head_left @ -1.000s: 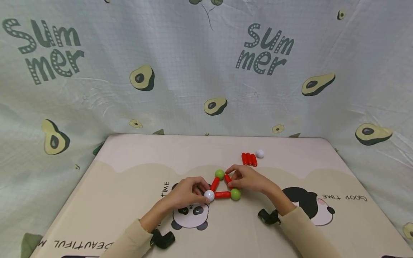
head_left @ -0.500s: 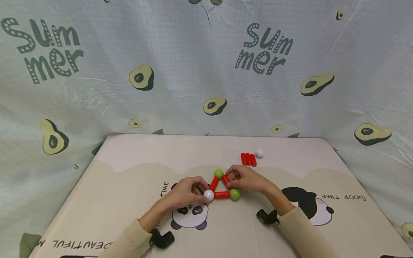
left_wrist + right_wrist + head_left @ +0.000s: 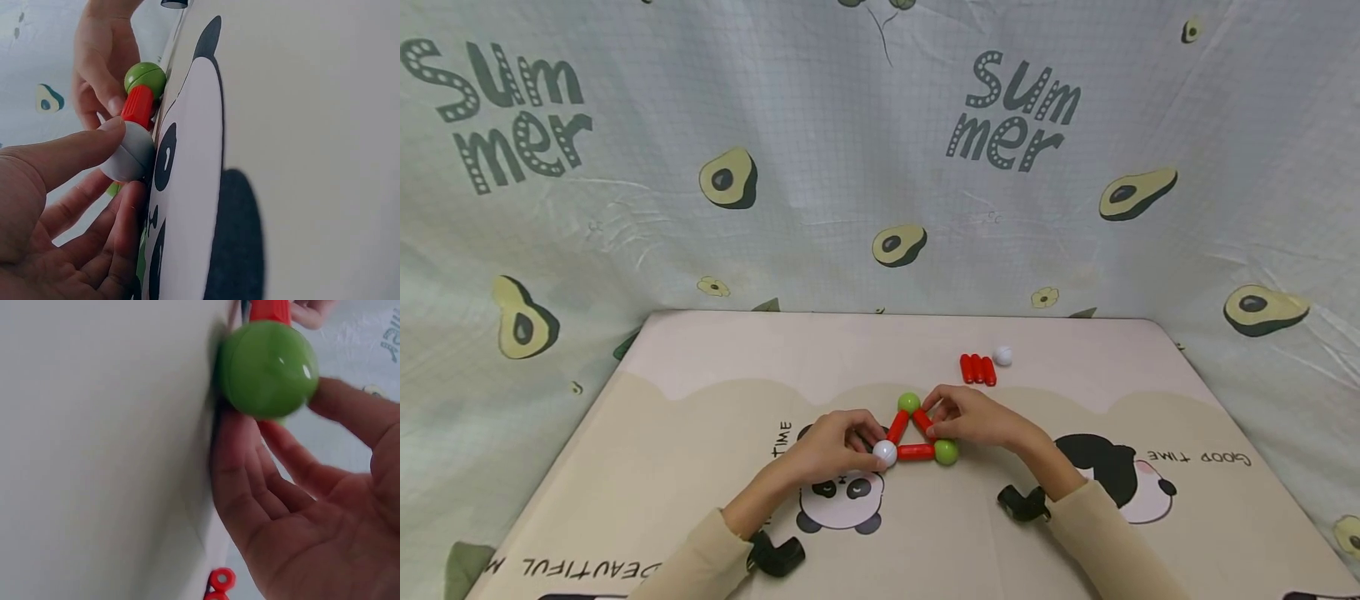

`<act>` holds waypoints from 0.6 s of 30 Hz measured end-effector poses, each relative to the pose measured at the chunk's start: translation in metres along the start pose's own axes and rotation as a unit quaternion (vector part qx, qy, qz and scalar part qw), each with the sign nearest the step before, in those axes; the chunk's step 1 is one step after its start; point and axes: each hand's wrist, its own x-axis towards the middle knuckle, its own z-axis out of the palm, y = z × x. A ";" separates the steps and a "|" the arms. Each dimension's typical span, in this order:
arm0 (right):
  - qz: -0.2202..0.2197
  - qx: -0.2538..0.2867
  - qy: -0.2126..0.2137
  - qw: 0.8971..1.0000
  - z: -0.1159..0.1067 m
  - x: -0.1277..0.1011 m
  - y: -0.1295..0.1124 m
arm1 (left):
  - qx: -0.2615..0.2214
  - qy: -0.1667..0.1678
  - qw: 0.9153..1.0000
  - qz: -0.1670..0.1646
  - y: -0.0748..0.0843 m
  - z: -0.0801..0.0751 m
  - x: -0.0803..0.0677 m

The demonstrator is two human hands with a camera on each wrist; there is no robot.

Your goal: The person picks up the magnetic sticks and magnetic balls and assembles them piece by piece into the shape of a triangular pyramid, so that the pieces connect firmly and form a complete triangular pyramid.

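A flat triangle of red sticks and balls lies on the mat [image 3: 700,433]. My left hand [image 3: 831,447] pinches the white ball [image 3: 885,452] at its left corner; the left wrist view shows my thumb on this white ball [image 3: 128,153], with a red stick [image 3: 139,106] leading to a green ball [image 3: 145,77]. My right hand [image 3: 976,418] pinches the right red stick [image 3: 923,421] between the top green ball [image 3: 909,403] and the right green ball [image 3: 946,452]. In the right wrist view the green ball [image 3: 267,367] sits against my right hand's fingers [image 3: 244,481].
Three spare red sticks [image 3: 977,369] and a white ball [image 3: 1003,357] lie together behind my right hand. The mat has panda prints [image 3: 1120,475]. An avocado-print cloth [image 3: 880,167] hangs behind and beside the mat. Black wrist mounts [image 3: 778,554] sit on both forearms.
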 end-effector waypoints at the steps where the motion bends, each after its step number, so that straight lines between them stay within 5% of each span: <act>1: 0.001 -0.002 -0.007 1.000 -0.001 -0.001 0.000 | -0.001 0.000 1.000 0.001 0.000 0.000 0.000; 10: -0.006 -0.039 -0.058 0.998 -0.009 -0.010 0.001 | -0.004 -0.008 1.000 0.005 -0.001 -0.002 0.000; 18: -0.016 -0.039 -0.063 0.997 -0.007 -0.010 0.001 | 0.009 0.001 1.000 0.013 -0.003 -0.005 -0.001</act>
